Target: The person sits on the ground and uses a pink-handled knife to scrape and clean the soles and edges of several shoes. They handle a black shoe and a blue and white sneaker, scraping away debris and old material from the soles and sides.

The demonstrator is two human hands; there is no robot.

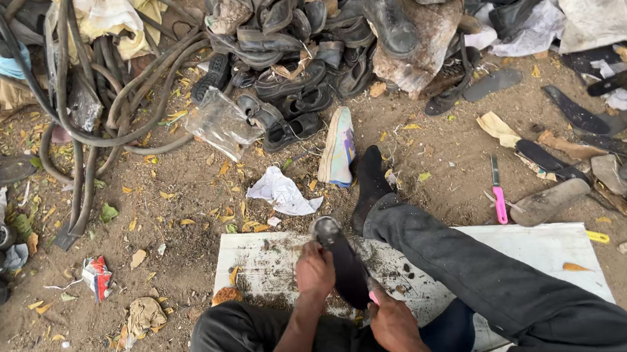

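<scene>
Mid-trim here: left hand [314, 270] gripping the black shoe sole [344, 263], right hand [391, 325] closed on a pink-handled tool [373, 297]. Next cut probably needs a steady edge.

The dirt ground [188, 280], strewn with dry yellow leaves [184, 222], carries everything, and a white board [554, 255] lies flat on it as the landmark. Just beyond the board's far edge lie a crumpled white paper [281, 193] and a pale shoe [337, 148] on its side. Farther beyond, a heap of dark shoes [297, 52] covers the dirt. Beyond the board's left corner, thick rubber hoses [89, 125] loop over the ground, with a clear plastic bag [221, 123] beside them. Left of the board rest a small red-and-white packet [98, 275] and a crumpled brown scrap [145, 315]. Near the board's far right corner lie a pink-handled knife [500, 200] and a worn sole [551, 201], with dark soles [581, 117] farther out.
</scene>
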